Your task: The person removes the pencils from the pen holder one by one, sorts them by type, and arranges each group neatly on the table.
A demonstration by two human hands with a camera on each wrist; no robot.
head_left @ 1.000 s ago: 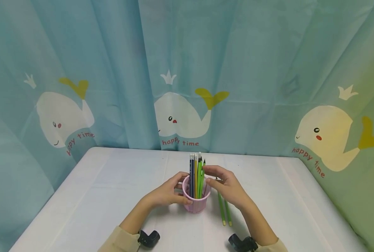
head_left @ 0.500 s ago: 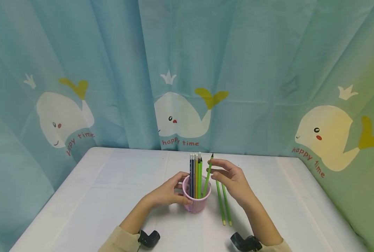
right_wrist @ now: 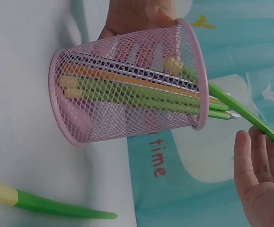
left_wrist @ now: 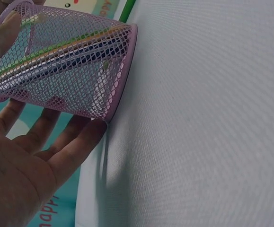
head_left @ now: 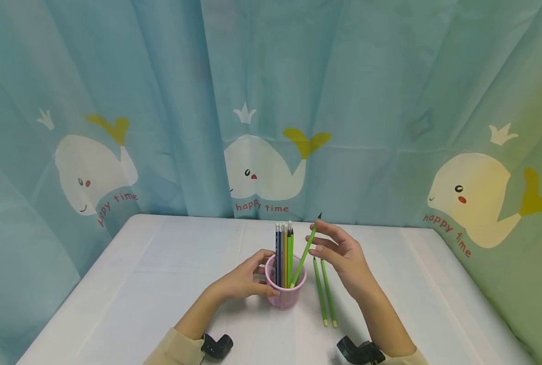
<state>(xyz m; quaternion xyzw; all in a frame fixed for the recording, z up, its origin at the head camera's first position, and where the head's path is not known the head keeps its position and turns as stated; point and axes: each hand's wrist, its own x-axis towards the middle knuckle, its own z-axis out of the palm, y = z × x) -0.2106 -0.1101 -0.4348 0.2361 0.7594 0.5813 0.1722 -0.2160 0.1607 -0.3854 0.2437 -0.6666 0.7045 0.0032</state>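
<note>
A pink mesh pencil cup point(head_left: 283, 300) stands upright on the table. My left hand point(head_left: 242, 280) holds it from the left, thumb at the near rim and fingers round the far side. Dark blue, yellow-orange and green pencils point(right_wrist: 127, 97) lean together inside it. My right hand point(head_left: 346, 256) pinches a green pencil point(head_left: 305, 253) near its black point, up and to the right of the cup. That pencil slants, and its pale yellow end point(right_wrist: 173, 65) is still inside the cup, a little below the rim.
Two green pencils point(head_left: 320, 299) lie side by side on the white table point(head_left: 170, 268), right of the cup, below my right forearm. A blue-green curtain point(head_left: 366, 101) with printed whales hangs behind the table. Black wrist devices point(head_left: 217, 347) sit at both cuffs.
My right hand has moved up and to the right, drawing the green pencil partway up from the cup and tilting it outward. My left hand stays on the cup.
</note>
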